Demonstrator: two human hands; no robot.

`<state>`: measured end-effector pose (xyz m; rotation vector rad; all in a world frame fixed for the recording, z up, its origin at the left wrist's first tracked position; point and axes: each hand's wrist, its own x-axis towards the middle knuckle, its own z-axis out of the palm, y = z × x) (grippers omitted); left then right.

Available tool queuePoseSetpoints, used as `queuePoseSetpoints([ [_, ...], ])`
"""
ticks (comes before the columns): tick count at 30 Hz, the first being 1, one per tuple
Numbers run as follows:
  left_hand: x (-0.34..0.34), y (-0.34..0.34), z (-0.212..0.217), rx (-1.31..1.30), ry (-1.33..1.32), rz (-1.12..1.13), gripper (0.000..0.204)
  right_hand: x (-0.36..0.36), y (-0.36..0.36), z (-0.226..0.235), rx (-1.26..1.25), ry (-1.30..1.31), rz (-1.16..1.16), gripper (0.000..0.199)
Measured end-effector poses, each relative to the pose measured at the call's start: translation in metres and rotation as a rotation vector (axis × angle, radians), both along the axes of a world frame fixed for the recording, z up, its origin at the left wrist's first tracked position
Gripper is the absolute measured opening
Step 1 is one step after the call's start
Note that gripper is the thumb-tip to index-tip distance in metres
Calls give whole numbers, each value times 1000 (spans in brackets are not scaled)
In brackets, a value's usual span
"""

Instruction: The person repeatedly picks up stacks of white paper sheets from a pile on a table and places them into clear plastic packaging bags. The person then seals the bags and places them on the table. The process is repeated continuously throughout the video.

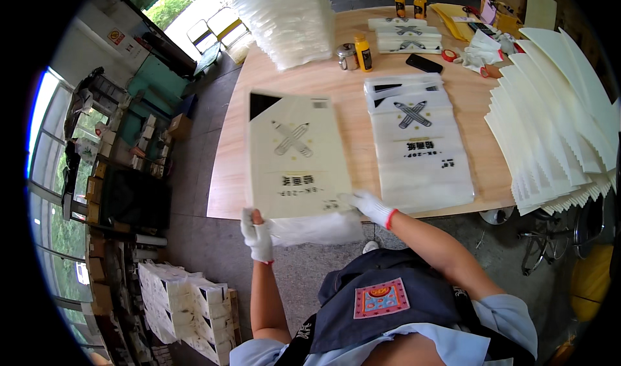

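A clear printed plastic bag filled with cream paper [304, 152] lies at the table's near left, blurred slightly. Its loose clear end [317, 229] hangs past the near edge. My left hand [257, 236], in a white glove with the thumb tip bare, is closed on the bag's near left corner. At its near right corner is my gloved right hand [373, 209], with fingers bent against the bag; their tips are partly blurred. To the right lies a flat stack of printed plastic bags [424, 152], with no cream paper showing inside.
Fanned cream paper stacks [550, 120] stand at right. A tall pile of filled clear bags [284, 23] is at far left. Beyond the flat bags are a phone [424, 63], orange bottle [363, 53], metal jar [347, 56] and rolled bags [407, 36] on the table [226, 172].
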<state>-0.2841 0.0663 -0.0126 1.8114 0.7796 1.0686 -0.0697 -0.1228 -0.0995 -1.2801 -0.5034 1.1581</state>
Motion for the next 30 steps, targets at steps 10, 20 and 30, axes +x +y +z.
queuePoseSetpoints([
  [10, 16, 20, -51, 642, 760, 374, 51, -44, -1, -28, -103, 224, 43, 33],
  [20, 243, -177, -64, 477, 524, -890, 25, -11, -132, -35, -231, 109, -118, 24],
  [30, 303, -190, -101, 478, 733, -1076, 24, -2, -189, -25, -95, 137, -660, 30],
])
